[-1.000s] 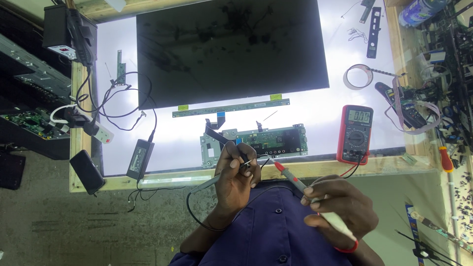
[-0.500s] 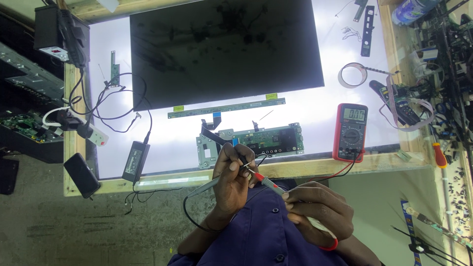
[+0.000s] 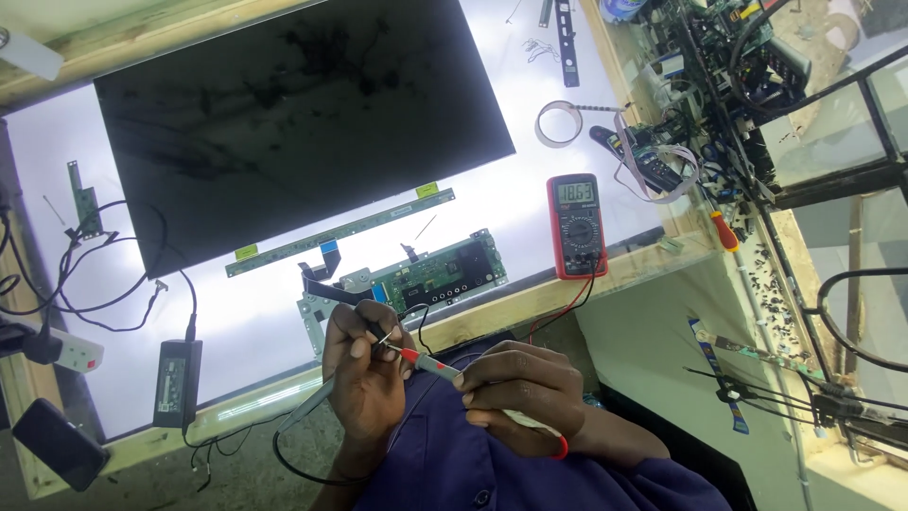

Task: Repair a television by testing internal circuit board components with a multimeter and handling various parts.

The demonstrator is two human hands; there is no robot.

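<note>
Compared with half a second ago the two hands have come closer together, and the red probe (image 3: 427,362) tip now sits right at the left hand's (image 3: 364,364) fingers instead of off to the side. That left hand is curled shut around a thin black probe (image 3: 374,326), pinching it between thumb and fingertips, with its grey lead trailing down past the wrist. Just to the right, the right hand (image 3: 520,388) is closed on the back end of the red probe, fingers wrapped over the handle, and the metal tip points left so it meets the black one; whether the two tips actually touch I can't tell, it's too small. Straight above the pinch lies the green circuit board (image 3: 430,276) on the lit white table (image 3: 492,203), near the hands but apart from them. Further up from the board is the long thin strip board (image 3: 340,233) and the big dark screen panel (image 3: 293,123). Up and to the right of the right hand stands the red multimeter (image 3: 576,225), its leads running down toward the hands. Well off to the left lies a black power brick (image 3: 177,381).
</note>
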